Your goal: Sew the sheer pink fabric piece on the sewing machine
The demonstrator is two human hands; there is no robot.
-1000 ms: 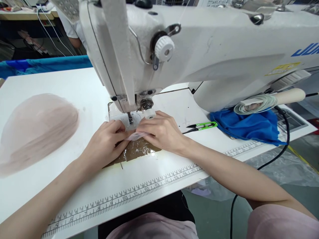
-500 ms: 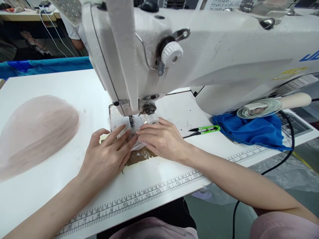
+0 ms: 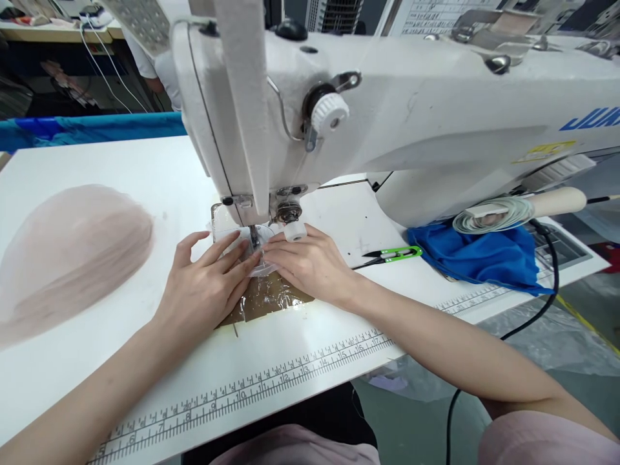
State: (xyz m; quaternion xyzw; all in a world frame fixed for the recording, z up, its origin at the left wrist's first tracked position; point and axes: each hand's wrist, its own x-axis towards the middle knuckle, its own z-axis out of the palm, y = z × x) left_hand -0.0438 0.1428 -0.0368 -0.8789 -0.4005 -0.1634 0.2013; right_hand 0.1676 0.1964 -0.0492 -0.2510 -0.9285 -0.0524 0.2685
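Observation:
A small piece of thin, see-through white material (image 3: 264,268) lies under the presser foot (image 3: 254,237) of a white sewing machine (image 3: 416,97). My left hand (image 3: 206,278) rests on its left side, fingers spread and stretched toward the foot. On the right side, my right hand (image 3: 312,261) lies with its fingers extended close together, tips near the foot. Its thumb is mostly hidden. Both hands press the piece down from above rather than wrapping around it. Beneath, a brown plate (image 3: 271,300) with shiny clear film shows in the table.
Green-handled thread snips (image 3: 392,254) lie right of my right hand. Beyond them are a blue cloth (image 3: 477,258) and a coil of pale cord (image 3: 494,213). A ruler strip (image 3: 285,381) runs along the table's front edge. A sheer pinkish-brown piece (image 3: 82,252) lies at left.
The see-through piece has shifted away from me, toward the machine, and more of the brown plate shows. Both hands stay on it, fingertips near the foot. The view has shifted slightly.

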